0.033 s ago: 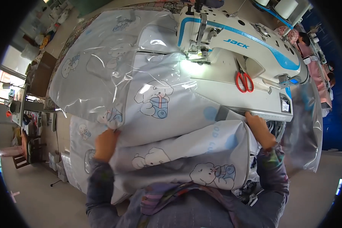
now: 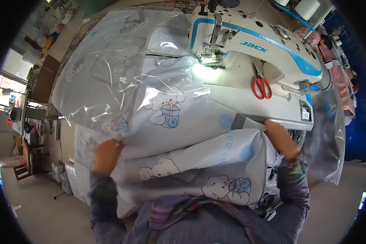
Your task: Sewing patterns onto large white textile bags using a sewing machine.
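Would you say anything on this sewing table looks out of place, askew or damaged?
Nothing looks damaged or spilled. The red-handled scissors lie flat on the sewing machine bed. The printed fabric with its clear plastic sheet is bunched and creased, gripped by the left hand and right hand.

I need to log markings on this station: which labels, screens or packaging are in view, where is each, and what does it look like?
Small screen: right end of the sewing machine, lit blue rectangle.
Label: machine's front face below the screen, white rectangle with dark print.
Logo: blue lettering on the machine's white arm.
Clear plastic film: glossy wrapping over the cartoon-printed fabric left of the needle.
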The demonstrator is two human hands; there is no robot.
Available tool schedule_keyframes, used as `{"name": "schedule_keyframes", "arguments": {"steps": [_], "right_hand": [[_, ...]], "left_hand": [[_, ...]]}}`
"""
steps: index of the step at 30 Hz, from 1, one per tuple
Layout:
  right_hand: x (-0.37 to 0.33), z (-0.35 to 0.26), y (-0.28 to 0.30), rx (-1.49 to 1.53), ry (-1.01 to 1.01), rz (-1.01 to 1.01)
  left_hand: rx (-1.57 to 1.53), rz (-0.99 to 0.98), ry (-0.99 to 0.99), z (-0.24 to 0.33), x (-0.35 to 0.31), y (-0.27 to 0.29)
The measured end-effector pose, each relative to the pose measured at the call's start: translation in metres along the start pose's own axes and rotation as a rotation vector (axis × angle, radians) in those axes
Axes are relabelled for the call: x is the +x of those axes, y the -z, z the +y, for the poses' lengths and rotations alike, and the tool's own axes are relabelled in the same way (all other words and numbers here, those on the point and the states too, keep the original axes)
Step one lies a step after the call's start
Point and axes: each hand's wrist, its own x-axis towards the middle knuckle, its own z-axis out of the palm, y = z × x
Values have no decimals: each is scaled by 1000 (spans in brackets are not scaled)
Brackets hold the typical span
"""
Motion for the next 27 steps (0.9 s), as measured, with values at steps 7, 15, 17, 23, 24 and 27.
{"name": "schedule_keyframes", "arguments": {"steps": [7, 15, 17, 23, 24, 27], "right_hand": [[106, -103, 88, 574, 681, 356], [82, -217, -13, 420, 895, 297], [74, -215, -18, 389, 899, 257], [73, -216, -23, 355, 906, 249], [74, -217, -24, 359, 901, 255], [74, -218, -19, 397, 898, 335]], "left_hand": [[-418, 596, -418, 148, 81, 156], [-172, 429, -494, 152, 195, 6], [-169, 444, -526, 151, 199, 11], [-246, 319, -840, 147, 194, 11], [-249, 317, -840, 148, 189, 11], [-539, 86, -840, 155, 171, 16]]}}
